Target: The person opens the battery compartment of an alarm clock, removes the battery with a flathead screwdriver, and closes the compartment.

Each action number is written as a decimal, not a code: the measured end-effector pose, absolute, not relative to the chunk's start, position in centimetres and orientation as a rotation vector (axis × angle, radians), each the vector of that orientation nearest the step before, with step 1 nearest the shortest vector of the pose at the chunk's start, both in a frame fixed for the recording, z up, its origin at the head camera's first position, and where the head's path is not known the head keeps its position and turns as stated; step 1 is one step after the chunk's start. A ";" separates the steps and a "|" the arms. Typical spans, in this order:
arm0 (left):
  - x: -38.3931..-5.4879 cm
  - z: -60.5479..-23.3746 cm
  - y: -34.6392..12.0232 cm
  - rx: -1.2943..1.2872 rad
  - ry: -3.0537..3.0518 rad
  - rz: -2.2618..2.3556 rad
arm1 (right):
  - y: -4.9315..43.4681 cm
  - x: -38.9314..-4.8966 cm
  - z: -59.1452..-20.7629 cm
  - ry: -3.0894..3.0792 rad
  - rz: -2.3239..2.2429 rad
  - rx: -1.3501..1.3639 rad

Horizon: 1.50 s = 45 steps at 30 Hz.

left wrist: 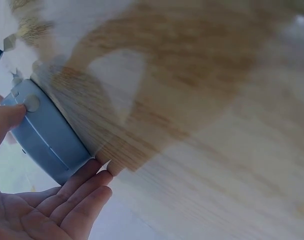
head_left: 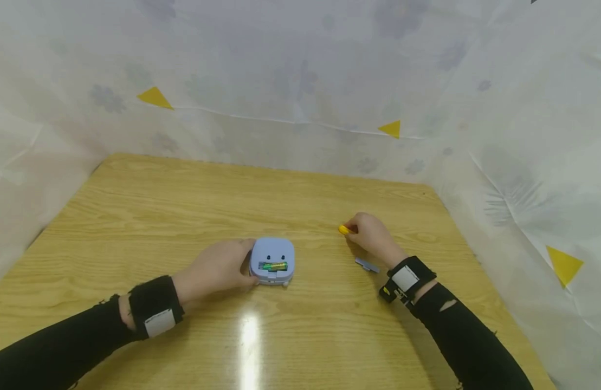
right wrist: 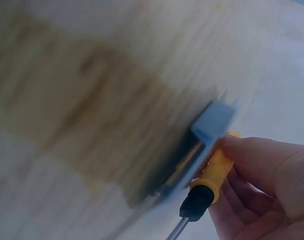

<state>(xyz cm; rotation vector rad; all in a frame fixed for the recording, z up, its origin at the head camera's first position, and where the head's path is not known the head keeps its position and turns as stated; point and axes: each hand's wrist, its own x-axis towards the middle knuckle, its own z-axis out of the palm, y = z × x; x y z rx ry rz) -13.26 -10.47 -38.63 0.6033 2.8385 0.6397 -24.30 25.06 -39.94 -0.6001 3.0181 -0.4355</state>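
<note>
A pale blue rounded-square device (head_left: 273, 248) sits on the table left of centre, its small battery compartment uncovered with a green-and-gold battery (head_left: 275, 266) inside. My left hand (head_left: 217, 265) grips the device from its left side; the left wrist view shows the thumb on one edge and the fingers under the other. Farther right, my right hand (head_left: 370, 234) pinches a screwdriver (right wrist: 217, 170) by its yellow handle, the metal shaft pointing down and left in the right wrist view. Below that hand lies a small blue-grey battery cover (head_left: 367, 265), apart from the device.
The wood-grain table (head_left: 207, 200) runs back to a pale floral sheet (head_left: 280, 65), which also hangs at both sides. Yellow triangles (head_left: 155, 98) mark the sheet. Each wrist wears a black strap (head_left: 156, 306).
</note>
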 end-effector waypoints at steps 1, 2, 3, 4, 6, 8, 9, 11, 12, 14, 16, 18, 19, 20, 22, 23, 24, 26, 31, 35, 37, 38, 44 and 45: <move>-13.2 -38.6 -10.5 0.605 2.838 0.642 | 25.0 -24.3 -39.9 3.021 -0.417 -0.601; -13.2 -38.7 -10.5 0.605 2.838 0.643 | 25.0 -24.2 -39.9 3.025 -0.396 -0.602; -13.2 -38.7 -10.5 0.606 2.837 0.644 | 24.9 -24.2 -39.8 3.029 -0.376 -0.604; -13.2 -38.7 -10.5 0.606 2.837 0.647 | 24.8 -24.2 -39.8 3.033 -0.355 -0.608; -13.3 -38.8 -10.5 0.605 2.836 0.649 | 24.7 -24.2 -39.8 3.042 -0.319 -0.615; -13.3 -38.8 -10.6 0.604 2.836 0.651 | 24.6 -24.1 -39.8 3.050 -0.295 -0.614; -13.3 -38.9 -10.6 0.604 2.836 0.651 | 24.5 -24.1 -39.8 3.053 -0.286 -0.614; -13.3 -38.9 -10.6 0.604 2.838 0.650 | 24.5 -24.1 -39.8 3.057 -0.274 -0.606; -13.2 -38.9 -10.7 0.604 2.838 0.649 | 24.5 -24.1 -39.8 3.059 -0.269 -0.604; -13.2 -38.8 -10.7 0.605 2.838 0.648 | 24.5 -24.1 -39.8 3.059 -0.264 -0.602; -13.2 -38.8 -10.6 0.602 2.839 0.643 | 24.5 -24.2 -39.8 3.059 -0.267 -0.602; -13.2 -38.8 -10.6 0.601 2.840 0.642 | 24.5 -24.2 -39.8 3.060 -0.273 -0.610; -13.2 -38.8 -10.6 0.599 2.840 0.642 | 24.5 -24.3 -39.8 3.060 -0.275 -0.613; -13.2 -38.8 -10.6 0.598 2.841 0.642 | 24.5 -24.2 -39.7 3.060 -0.281 -0.616; -13.2 -38.8 -10.6 0.596 2.843 0.641 | 24.5 -24.2 -39.7 3.061 -0.286 -0.618; -13.2 -38.8 -10.6 0.595 2.843 0.642 | 24.5 -24.2 -39.6 3.061 -0.288 -0.619; -13.3 -38.8 -10.6 0.591 2.843 0.640 | 24.5 -24.2 -39.6 3.060 -0.290 -0.616; -13.3 -38.8 -10.6 0.588 2.843 0.636 | 24.6 -24.2 -39.6 3.059 -0.295 -0.615; -13.3 -38.9 -10.6 0.584 2.845 0.627 | 24.7 -24.3 -39.7 3.062 -0.300 -0.618; -13.3 -38.9 -10.6 0.583 2.842 0.635 | 24.7 -24.2 -39.7 3.064 -0.312 -0.623; -13.4 -38.9 -10.6 0.585 2.843 0.634 | 24.7 -24.2 -39.6 3.067 -0.308 -0.626; -13.4 -38.9 -10.6 0.586 2.844 0.632 | 24.7 -24.1 -39.6 3.068 -0.308 -0.625; -13.4 -38.9 -10.6 0.600 2.849 0.616 | 24.8 -24.1 -39.6 3.065 -0.290 -0.650; -13.4 -38.9 -10.5 0.597 2.847 0.616 | 24.8 -24.0 -39.5 3.069 -0.293 -0.655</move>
